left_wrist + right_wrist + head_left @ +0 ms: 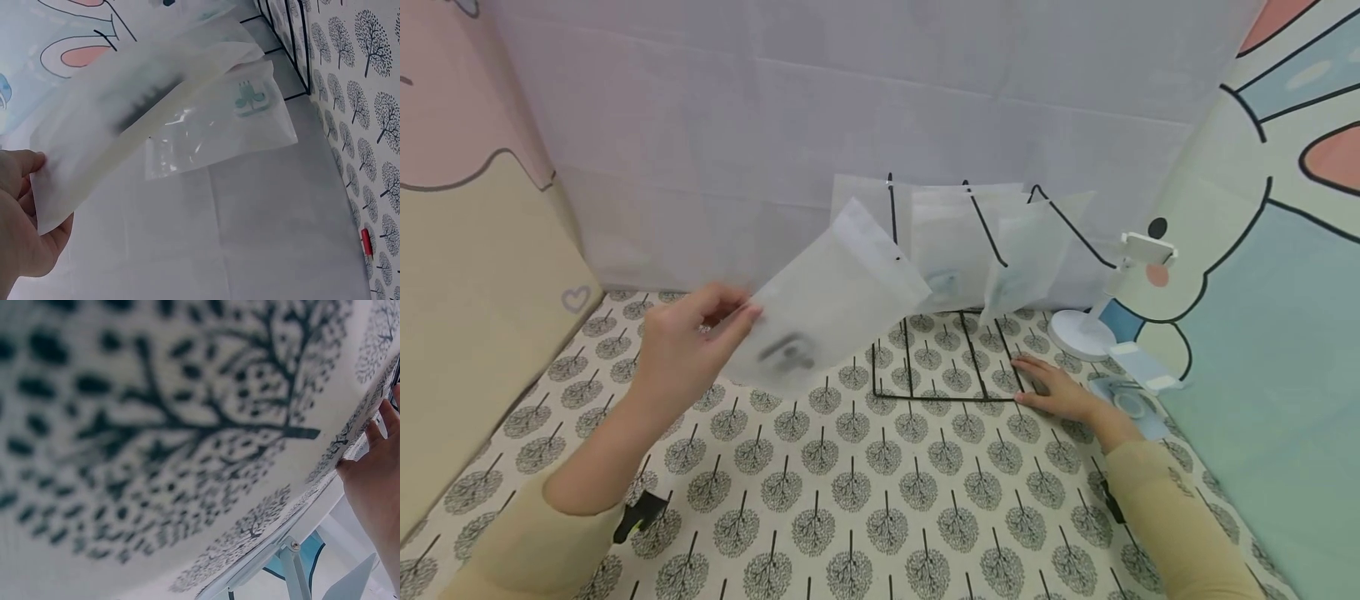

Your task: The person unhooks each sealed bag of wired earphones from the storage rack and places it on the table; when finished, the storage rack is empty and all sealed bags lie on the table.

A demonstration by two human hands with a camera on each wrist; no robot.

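My left hand [688, 342] pinches the edge of a frosted white plastic bag [842, 292] between thumb and fingers. The bag is tilted in front of a black wire rack [973, 358], and a dark blurred shape shows at its lower end. In the left wrist view, the same bag [81, 150] overlaps a hanging bag [250, 125] with a green print. Several similar frosted bags [955, 242] hang from the rack's upper wire arms. My right hand [1060, 392] lies on the table with its fingertips touching the rack's right front corner.
A white phone stand [1082, 333] stands right of the rack, beside a light blue and white stand-like object [1131, 400] near my right wrist. A tree-print cloth [850, 500] covers the table. Fabric walls enclose the back and both sides.
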